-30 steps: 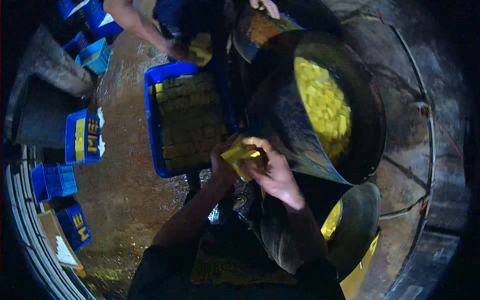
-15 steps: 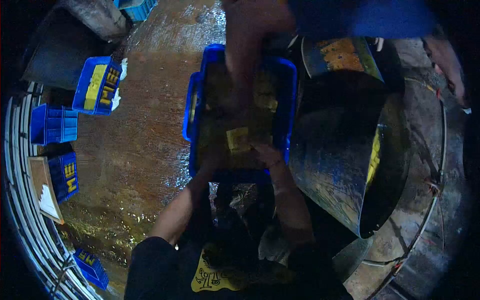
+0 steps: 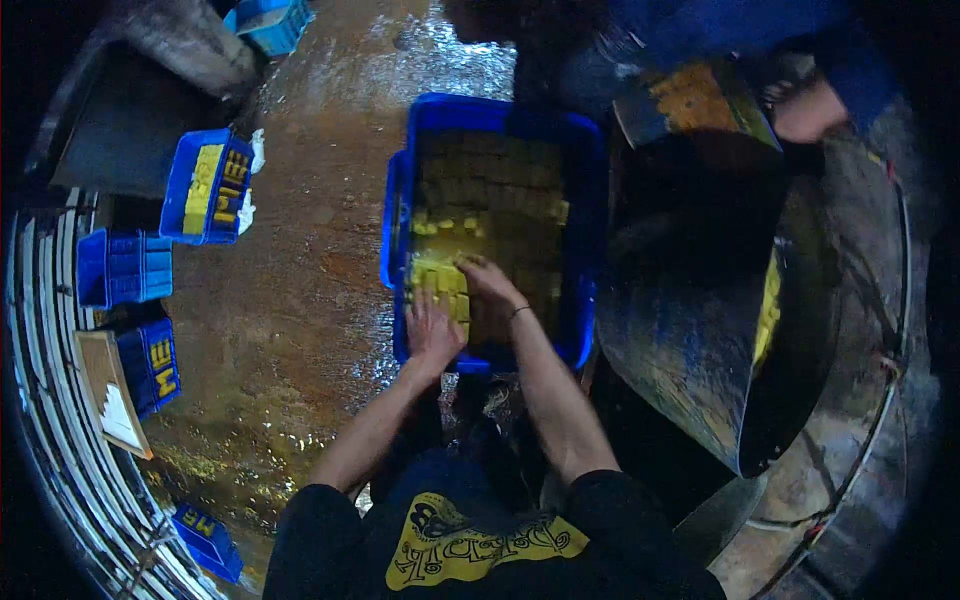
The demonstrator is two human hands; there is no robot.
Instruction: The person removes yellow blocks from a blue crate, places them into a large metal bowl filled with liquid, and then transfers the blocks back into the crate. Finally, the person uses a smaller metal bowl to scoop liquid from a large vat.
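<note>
In the big blue tub (image 3: 437, 105), down at the near left part, a bunch of bright yellow blocks (image 3: 453, 281) sits packed side by side. The bunch looks longer from near to far than from side to side. The left hand (image 3: 433, 328) is closest: its fingers lie flat and a bit apart on the near end of the bunch, so its grip is not squeezing around anything. The right hand (image 3: 492, 286) comes in from the other side, with its fingers bent toward the far right edge of the bunch. The blocks lie just left of that grip, but I cannot tell if it is pinching one. More blocks, dim and in rows (image 3: 490, 170), fill the far part of the tub.
</note>
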